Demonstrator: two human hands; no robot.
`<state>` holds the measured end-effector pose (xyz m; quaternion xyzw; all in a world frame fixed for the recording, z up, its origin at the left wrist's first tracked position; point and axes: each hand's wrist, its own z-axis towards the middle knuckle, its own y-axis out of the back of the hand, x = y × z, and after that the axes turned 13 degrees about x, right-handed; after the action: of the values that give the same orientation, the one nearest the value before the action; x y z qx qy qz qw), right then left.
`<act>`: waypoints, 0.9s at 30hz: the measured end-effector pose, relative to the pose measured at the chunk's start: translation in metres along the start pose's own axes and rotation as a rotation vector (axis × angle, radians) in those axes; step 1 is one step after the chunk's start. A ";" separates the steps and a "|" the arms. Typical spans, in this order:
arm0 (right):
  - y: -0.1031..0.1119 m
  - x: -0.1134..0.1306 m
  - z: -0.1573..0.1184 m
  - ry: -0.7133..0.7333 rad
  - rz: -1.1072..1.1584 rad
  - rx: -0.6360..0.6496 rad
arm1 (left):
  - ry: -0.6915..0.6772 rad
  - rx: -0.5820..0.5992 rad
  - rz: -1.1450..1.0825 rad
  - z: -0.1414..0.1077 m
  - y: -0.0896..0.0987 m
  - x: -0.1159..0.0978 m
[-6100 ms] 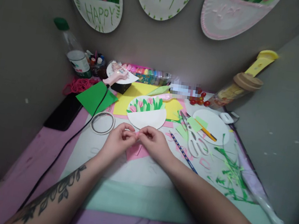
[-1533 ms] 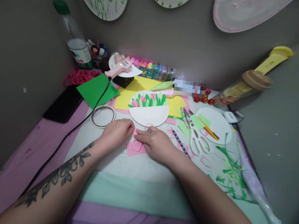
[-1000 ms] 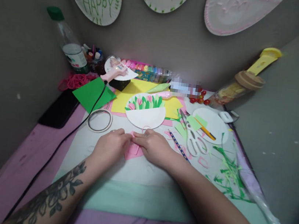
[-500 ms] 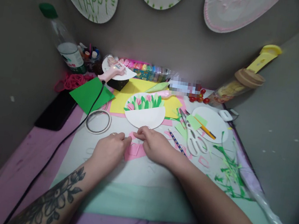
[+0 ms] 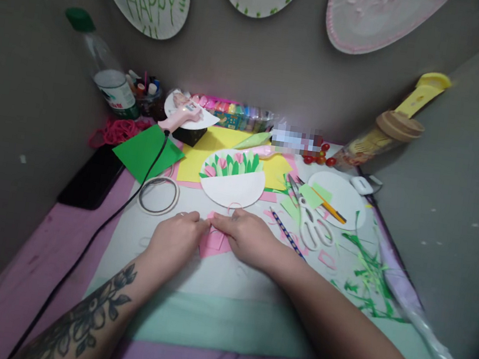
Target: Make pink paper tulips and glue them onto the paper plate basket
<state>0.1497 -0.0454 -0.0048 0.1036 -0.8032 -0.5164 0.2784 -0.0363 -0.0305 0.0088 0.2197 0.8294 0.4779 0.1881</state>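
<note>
My left hand is closed, its thumb and forefinger at the left edge of a small piece of pink paper. From the other side my right hand pinches the top of the same paper, fingertips almost meeting the left ones. Folds or layers show on the paper, but its upper part is hidden by the fingers. Just beyond the hands lies a paper plate with green paper leaves and pink paper tulips across its upper half. A thin pink strip lies at its lower edge.
Right of my hands are a patterned pencil, white scissors, a second plate and green paper shreds. To the left are a tape roll, green paper, and a pink glue gun with its black cord crossing the table.
My right hand's fingers have come down and inward onto the pink paper, closer to my left fingertips. The thin pink strip by the plate now shows. My left hand has barely moved.
</note>
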 end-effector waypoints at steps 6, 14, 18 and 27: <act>0.001 0.000 0.000 -0.039 0.013 0.015 | -0.027 -0.012 -0.117 0.002 -0.001 0.004; 0.000 0.002 -0.001 0.015 -0.110 0.033 | -0.012 -0.085 -0.220 0.003 0.000 0.009; -0.001 0.003 -0.001 0.035 -0.123 0.032 | 0.041 -0.101 -0.125 0.001 0.003 0.016; 0.001 0.002 0.000 0.021 -0.114 0.043 | -0.033 -0.001 0.129 0.000 0.008 0.013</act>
<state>0.1484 -0.0460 -0.0038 0.1604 -0.8039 -0.5131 0.2546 -0.0460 -0.0196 0.0142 0.2806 0.8101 0.4856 0.1706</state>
